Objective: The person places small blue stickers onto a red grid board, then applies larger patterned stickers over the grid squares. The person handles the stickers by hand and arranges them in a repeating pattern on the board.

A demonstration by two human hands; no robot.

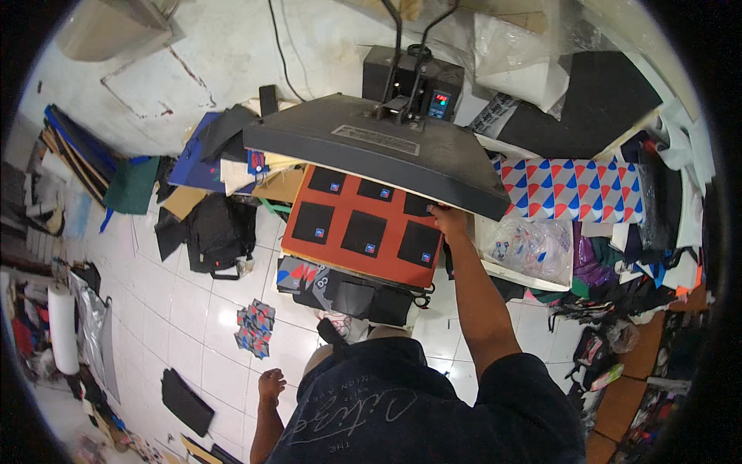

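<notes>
A heat press stands in front of me with its dark upper plate (371, 147) raised at an angle. Under it lies the orange-red lower bed (352, 209), set with several black squares in two rows. Each square, such as the middle front black square (363, 232), has a small blue, white and red print near a corner. My right hand (448, 221) reaches under the plate's right side, its fingers closed at the edge of the far right black square (417, 204), partly hidden by the plate. Beside my body hangs my left hand (270, 384), fingers loosely bent and apart, holding nothing.
A control box (439, 104) with a lit display sits behind the press. To the right are a red-blue-grey patterned sheet (572, 189) and a tray of plastic-wrapped pieces (533, 251). Patterned scraps (255, 328), a black backpack (220, 232) and a black piece (187, 402) lie on the floor.
</notes>
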